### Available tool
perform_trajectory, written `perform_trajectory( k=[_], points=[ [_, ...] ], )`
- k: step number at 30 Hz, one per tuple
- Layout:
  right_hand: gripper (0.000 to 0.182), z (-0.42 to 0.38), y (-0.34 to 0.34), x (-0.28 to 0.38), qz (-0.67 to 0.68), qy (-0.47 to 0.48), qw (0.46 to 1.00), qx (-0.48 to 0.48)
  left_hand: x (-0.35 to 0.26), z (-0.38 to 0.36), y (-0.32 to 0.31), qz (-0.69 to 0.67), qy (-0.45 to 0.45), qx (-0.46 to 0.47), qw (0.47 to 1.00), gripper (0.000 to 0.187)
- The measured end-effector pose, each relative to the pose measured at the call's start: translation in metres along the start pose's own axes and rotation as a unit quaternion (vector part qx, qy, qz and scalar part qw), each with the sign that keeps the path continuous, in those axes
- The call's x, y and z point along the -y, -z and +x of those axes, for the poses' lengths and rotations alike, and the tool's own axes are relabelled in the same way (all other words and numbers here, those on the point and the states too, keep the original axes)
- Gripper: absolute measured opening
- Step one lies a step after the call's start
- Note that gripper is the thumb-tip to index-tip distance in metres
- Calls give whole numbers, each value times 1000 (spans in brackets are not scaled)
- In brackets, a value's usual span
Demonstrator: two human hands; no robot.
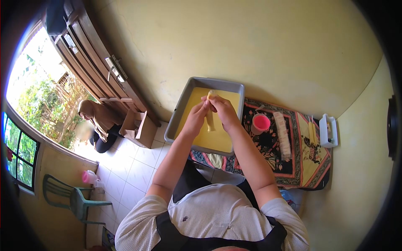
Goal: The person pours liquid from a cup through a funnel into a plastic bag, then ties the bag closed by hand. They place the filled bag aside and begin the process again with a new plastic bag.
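Yellow-walled room, tiled floor (134, 167), open wooden door (96, 62); a second person sits in the doorway (98, 123). A patterned cloth covers the surface (301, 163). On it: a grey tray (180, 113) of yellow batter (217, 138), a wrapper stack (282, 134), a pink cup (261, 122). Left hand (197, 113) and right hand (222, 111) both pinch the top of a pale roll (210, 119) hanging over the batter. Its long axis runs top to bottom in the view, lower end down toward the batter. Risk: a slack pinch on the coated roll could let it slip into the tray and splash.
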State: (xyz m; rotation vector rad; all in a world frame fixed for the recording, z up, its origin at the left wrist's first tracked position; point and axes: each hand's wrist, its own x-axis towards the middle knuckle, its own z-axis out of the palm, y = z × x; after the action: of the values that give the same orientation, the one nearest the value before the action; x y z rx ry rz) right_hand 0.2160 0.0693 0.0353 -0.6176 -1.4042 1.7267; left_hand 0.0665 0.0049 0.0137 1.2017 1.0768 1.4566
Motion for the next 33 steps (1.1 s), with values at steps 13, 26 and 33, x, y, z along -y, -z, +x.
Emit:
perform_trajectory(
  k=[13, 26, 33],
  points=[
    [44, -11, -30, -15, 96, -56, 987, -115, -29, -2, -22, 415, -74, -110, 900, 33],
    [29, 7, -34, 0, 256, -86, 948, -166, -28, 7, -22, 528, -247, -111, 805, 31],
    [23, 22, -29, -8, 329, -93, 919, -196, -28, 11, -23, 525, -241, -99, 810, 30]
  ],
)
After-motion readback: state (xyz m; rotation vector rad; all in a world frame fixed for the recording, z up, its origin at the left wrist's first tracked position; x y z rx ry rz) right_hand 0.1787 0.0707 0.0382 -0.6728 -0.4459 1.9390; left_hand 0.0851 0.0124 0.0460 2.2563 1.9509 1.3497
